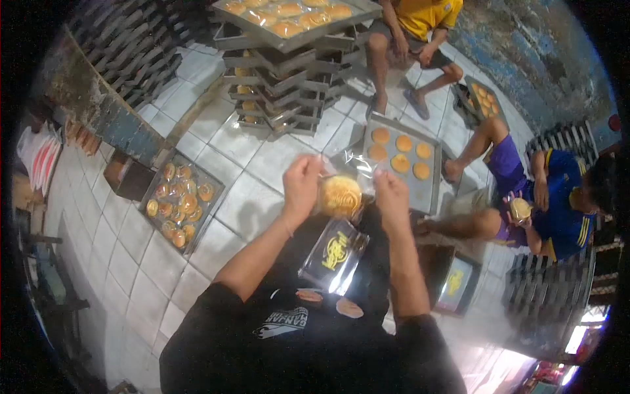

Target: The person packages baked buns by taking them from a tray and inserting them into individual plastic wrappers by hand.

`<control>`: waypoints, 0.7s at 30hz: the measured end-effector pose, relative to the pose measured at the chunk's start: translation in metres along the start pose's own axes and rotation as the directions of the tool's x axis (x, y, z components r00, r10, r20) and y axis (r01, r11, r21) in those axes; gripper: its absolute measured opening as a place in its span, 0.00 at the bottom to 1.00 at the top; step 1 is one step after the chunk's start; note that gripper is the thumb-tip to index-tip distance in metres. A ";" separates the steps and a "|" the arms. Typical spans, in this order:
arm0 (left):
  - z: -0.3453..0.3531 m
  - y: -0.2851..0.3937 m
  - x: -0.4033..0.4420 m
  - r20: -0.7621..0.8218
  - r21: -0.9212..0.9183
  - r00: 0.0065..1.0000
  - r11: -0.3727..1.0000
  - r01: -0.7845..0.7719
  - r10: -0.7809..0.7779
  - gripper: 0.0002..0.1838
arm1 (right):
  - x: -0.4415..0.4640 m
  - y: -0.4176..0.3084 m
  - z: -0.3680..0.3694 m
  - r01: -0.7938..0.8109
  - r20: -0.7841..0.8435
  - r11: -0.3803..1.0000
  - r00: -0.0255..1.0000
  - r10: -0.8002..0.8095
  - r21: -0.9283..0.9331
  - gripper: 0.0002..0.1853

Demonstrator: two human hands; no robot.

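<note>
Between my two hands hangs a clear plastic bag with a round golden bun in its lower part. My left hand pinches the bag's left upper edge. The right upper edge is pinched in my right hand. Below the bun, a stack of printed clear bags with yellow lettering lies at my lap. Beyond my right hand, a metal tray on the floor holds several round buns.
A tall stack of trays stands ahead. On the left floor is a tray of bagged buns. A person in yellow sits ahead; another in blue holds a bun at the right. Another bun tray lies beyond.
</note>
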State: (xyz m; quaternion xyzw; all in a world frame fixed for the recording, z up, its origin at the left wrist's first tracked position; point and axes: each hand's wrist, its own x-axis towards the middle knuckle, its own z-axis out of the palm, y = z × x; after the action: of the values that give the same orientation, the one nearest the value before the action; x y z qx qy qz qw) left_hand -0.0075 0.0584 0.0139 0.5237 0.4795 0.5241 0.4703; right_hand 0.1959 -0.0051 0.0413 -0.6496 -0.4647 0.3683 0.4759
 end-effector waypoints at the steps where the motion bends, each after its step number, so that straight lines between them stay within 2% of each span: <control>1: -0.007 -0.004 -0.007 0.008 0.011 1.000 1.000 0.015 -0.015 0.15 | 0.000 0.000 -0.001 -0.183 0.110 0.940 0.981 0.157 0.289 0.16; 3: -0.021 -0.006 -0.023 0.022 0.087 0.977 0.973 -0.213 0.212 0.15 | -0.023 0.007 0.006 -0.241 0.108 0.924 0.970 0.219 0.298 0.15; 4: -0.033 -0.021 -0.034 0.114 0.131 0.985 0.981 -0.145 0.130 0.15 | -0.035 0.014 0.010 -0.296 0.128 0.920 0.954 0.272 0.255 0.15; 5: -0.039 -0.041 -0.043 0.115 0.134 0.986 0.982 -0.137 0.122 0.15 | -0.045 0.022 0.012 -0.344 0.146 0.915 0.937 0.319 0.209 0.15; 6: -0.042 -0.064 -0.050 0.159 -0.007 0.977 0.989 0.145 -0.142 0.14 | -0.054 0.050 0.015 -0.409 0.226 0.877 0.906 0.357 0.254 0.16; 7: -0.045 -0.084 -0.056 0.233 -0.129 0.892 0.897 0.423 -0.387 0.13 | -0.064 0.066 0.027 -0.416 0.202 0.881 0.905 0.375 0.225 0.17; 9: -0.048 -0.099 -0.052 0.238 -0.160 0.889 0.887 0.434 -0.392 0.14 | -0.080 0.086 0.034 -0.384 0.141 0.909 0.921 0.364 0.163 0.11; 10: -0.046 -0.093 -0.045 0.272 -0.175 0.896 0.898 0.404 -0.350 0.13 | -0.086 0.085 0.040 -0.400 0.141 0.902 0.914 0.380 0.164 0.11; 11: -0.041 -0.086 -0.041 0.311 -0.194 0.901 0.908 0.372 -0.303 0.13 | -0.091 0.082 0.046 -0.289 0.028 0.909 0.955 0.294 0.300 0.09; 12: -0.030 -0.072 -0.038 0.326 -0.191 0.921 0.939 0.285 -0.214 0.12 | -0.090 0.076 0.047 -0.147 -0.104 0.898 0.973 0.207 0.414 0.13; 13: -0.019 -0.060 -0.035 0.342 -0.192 0.916 0.939 0.287 -0.210 0.12 | -0.085 0.061 0.041 -0.142 -0.121 0.899 0.970 0.209 0.415 0.13; 15: 0.001 -0.045 -0.034 0.332 -0.162 0.941 0.978 0.130 -0.070 0.11 | -0.074 0.033 0.025 -0.213 0.005 0.909 0.974 0.226 0.359 0.25; 16: 0.010 -0.050 -0.032 0.287 -0.185 0.956 0.976 0.115 -0.058 0.13 | -0.062 0.028 0.021 -0.122 -0.084 0.927 0.983 0.162 0.355 0.27; 17: 0.012 -0.053 -0.035 0.294 -0.185 0.954 0.976 0.118 -0.060 0.13 | -0.047 0.033 0.007 -0.145 -0.076 0.960 0.983 0.168 0.239 0.30; 19: 0.015 -0.048 -0.037 0.280 -0.087 0.949 0.980 0.179 -0.148 0.22 | -0.017 0.061 -0.009 -0.012 -0.198 0.991 0.980 -0.015 -0.134 0.33; 20: 0.006 -0.041 -0.043 0.405 0.179 0.906 0.983 0.050 -0.120 0.31 | -0.014 0.080 -0.019 0.001 -0.195 0.990 0.980 -0.029 -0.142 0.33; 21: 0.000 -0.039 -0.052 0.388 0.171 0.915 0.984 0.044 -0.108 0.31 | -0.012 0.098 -0.027 0.042 -0.201 0.916 0.971 -0.132 -0.399 0.34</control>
State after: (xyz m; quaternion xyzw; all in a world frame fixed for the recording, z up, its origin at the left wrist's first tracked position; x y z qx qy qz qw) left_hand -0.0071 0.0102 -0.0298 0.6354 0.4347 0.3491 0.5343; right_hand 0.2418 -0.0355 -0.0454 -0.7474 -0.5009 0.1707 0.4016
